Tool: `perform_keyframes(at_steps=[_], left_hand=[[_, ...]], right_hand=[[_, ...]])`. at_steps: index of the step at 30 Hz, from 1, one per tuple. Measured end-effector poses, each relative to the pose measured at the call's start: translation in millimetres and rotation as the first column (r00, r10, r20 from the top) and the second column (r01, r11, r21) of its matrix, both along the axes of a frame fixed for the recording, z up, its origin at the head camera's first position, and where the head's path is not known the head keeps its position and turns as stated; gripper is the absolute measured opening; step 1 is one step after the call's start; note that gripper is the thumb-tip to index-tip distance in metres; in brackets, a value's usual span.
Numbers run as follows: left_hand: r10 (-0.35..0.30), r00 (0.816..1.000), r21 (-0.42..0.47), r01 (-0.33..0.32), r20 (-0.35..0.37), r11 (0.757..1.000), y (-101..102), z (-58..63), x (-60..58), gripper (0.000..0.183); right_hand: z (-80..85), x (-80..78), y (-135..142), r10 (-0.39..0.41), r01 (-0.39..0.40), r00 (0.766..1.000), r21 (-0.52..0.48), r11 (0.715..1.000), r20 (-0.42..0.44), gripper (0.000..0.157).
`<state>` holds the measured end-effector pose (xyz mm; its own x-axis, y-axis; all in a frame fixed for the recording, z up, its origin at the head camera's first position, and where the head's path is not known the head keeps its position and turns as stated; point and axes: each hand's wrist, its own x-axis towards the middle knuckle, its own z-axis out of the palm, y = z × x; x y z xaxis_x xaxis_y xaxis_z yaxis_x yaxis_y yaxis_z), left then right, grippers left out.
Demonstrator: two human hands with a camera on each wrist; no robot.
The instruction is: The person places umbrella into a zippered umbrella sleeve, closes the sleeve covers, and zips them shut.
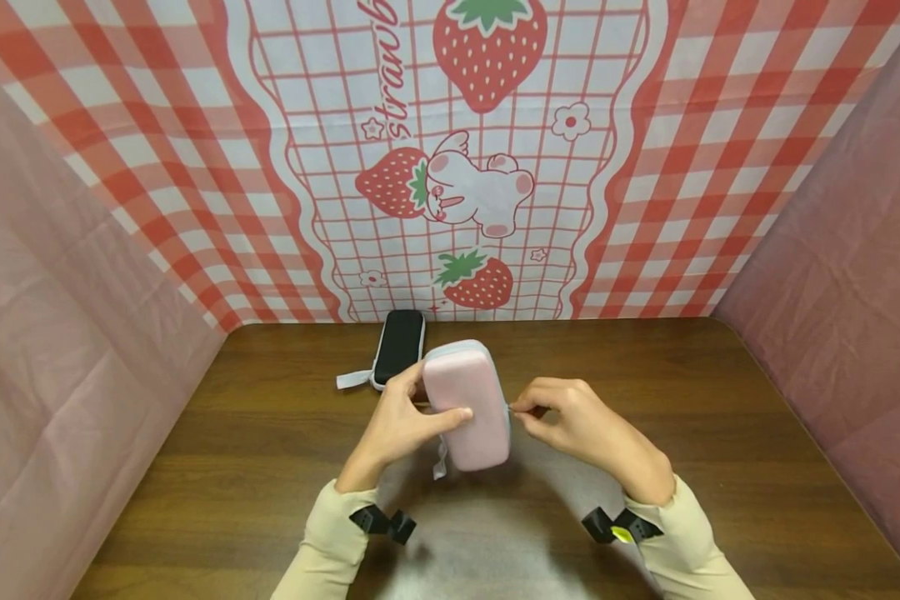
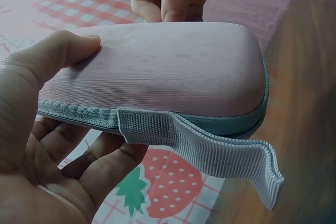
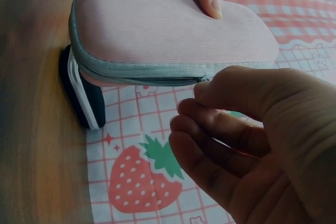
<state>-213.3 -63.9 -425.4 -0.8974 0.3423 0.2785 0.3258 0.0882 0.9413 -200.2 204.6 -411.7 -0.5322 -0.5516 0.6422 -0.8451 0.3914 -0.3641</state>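
A pink zip case (image 1: 474, 433) with a grey-green zipper band is held up over the table. My left hand (image 1: 399, 423) grips it from the left, thumb on the pink face and fingers behind. From its side a pale woven strap loop (image 2: 226, 156) dangles. On the opposite side, my right hand (image 1: 581, 421) pinches the zipper pull (image 3: 203, 81) between thumb and index finger, the other fingers curling below. A dark slit runs along part of the zipper beside the slider in the right wrist view.
A black zip case (image 1: 401, 348) with white trim and a pale strap lies behind the left hand on the brown wooden table (image 1: 270, 467). Behind stands a strawberry-print checked cloth (image 1: 450, 100), with pink fabric walls (image 1: 67, 333) at both sides.
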Motion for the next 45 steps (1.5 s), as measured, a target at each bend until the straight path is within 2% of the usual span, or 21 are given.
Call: perform_keyframes(at_steps=[10, 18, 28, 45], left_hand=[[0.019, 1.000, -0.008, -0.019, -0.002, 1.000, -1.8, 0.8, -0.1, 0.053], [0.057, 0.998, 0.015, -0.056, -0.022, 0.998, -3.8, 1.1, -1.1, 0.054], [0.046, 0.998, 0.041, -0.045, -0.029, 0.998, -5.5, 0.4, -2.7, 0.052], [0.074, 0.997, 0.055, -0.073, -0.024, 0.996, -8.4, 1.2, -3.3, 0.053]], right_hand=[[-2.0, -0.7, -1.5, 0.006, -0.006, 1.000, 0.009, 1.000, -0.012, 0.023], [-4.4, 0.9, -1.5, -0.014, 0.013, 0.999, 0.036, 0.999, 0.029, 0.021], [-3.9, 3.2, -4.0, -0.013, 0.011, 0.999, 0.034, 0.999, 0.036, 0.026], [-3.2, 3.1, -4.9, -0.026, 0.021, 0.997, 0.065, 0.998, 0.070, 0.024]])
